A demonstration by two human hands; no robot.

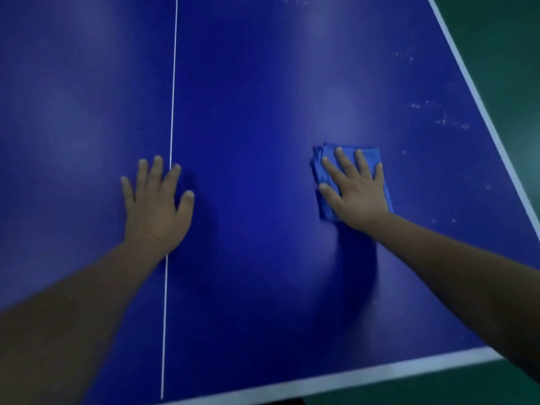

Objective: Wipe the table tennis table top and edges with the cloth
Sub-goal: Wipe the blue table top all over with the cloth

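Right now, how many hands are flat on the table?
2. The left hand lies bare on the table by the centre line; the right hand presses the cloth.

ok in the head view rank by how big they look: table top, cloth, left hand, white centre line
1. table top
2. left hand, though nearness to the camera may flatter it
3. cloth, partly hidden under the right hand
4. white centre line, long but thinnest

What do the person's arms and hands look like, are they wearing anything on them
Both forearms are bare as far as the frame shows: no sleeves in view. The left hand and right hand have no gloves, and no rings, watch or wristband can be seen. The picture is slightly blurred.
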